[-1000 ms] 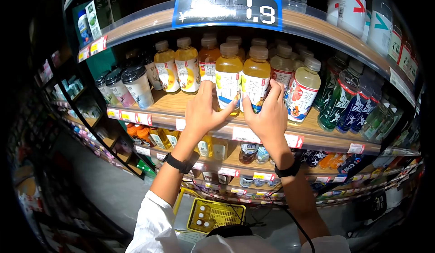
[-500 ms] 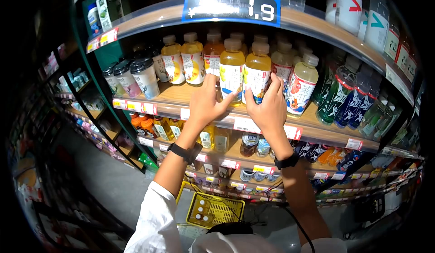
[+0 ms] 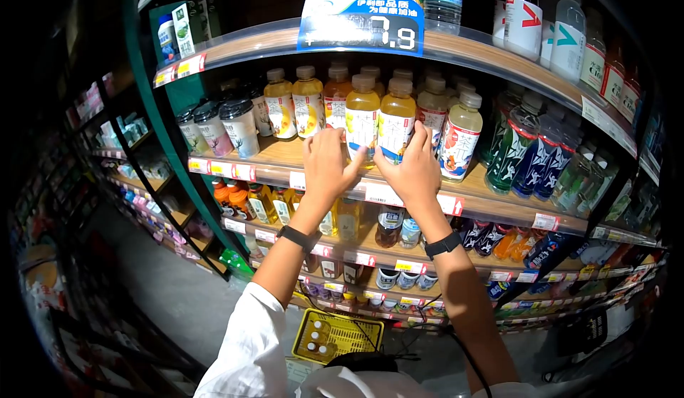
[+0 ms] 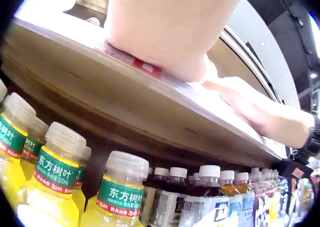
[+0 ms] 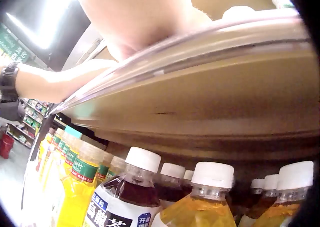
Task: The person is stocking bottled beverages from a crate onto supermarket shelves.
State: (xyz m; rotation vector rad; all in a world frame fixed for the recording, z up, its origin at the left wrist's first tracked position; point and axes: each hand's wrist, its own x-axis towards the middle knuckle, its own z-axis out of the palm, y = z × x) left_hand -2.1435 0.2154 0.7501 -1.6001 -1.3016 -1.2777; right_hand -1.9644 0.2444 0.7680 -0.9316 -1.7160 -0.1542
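Note:
Two yellow tea drink bottles stand side by side at the front of the wooden shelf (image 3: 274, 154). My left hand (image 3: 329, 166) holds the left bottle (image 3: 363, 116), thumb across its lower front and fingers along its left side. Around the right bottle (image 3: 396, 123) is my right hand (image 3: 415, 172), its thumb on the front label and its fingers at the right side. Both wrist views look from under the shelf edge, so they hide the bottles and show only the heel of the left hand (image 4: 170, 31) and of the right hand (image 5: 142, 16).
Similar bottles (image 3: 281, 106) stand to the left and behind; a pale one (image 3: 459, 141) is close on the right. Black-lidded cups (image 3: 239, 123) are further left. A price board (image 3: 362, 24) hangs from the shelf above. On the floor lies a yellow basket (image 3: 360, 330) with several bottles.
The head view has shifted, and the shelf now looks slightly smaller with more of the upper shelf showing. Both hands stay on the same two bottles.

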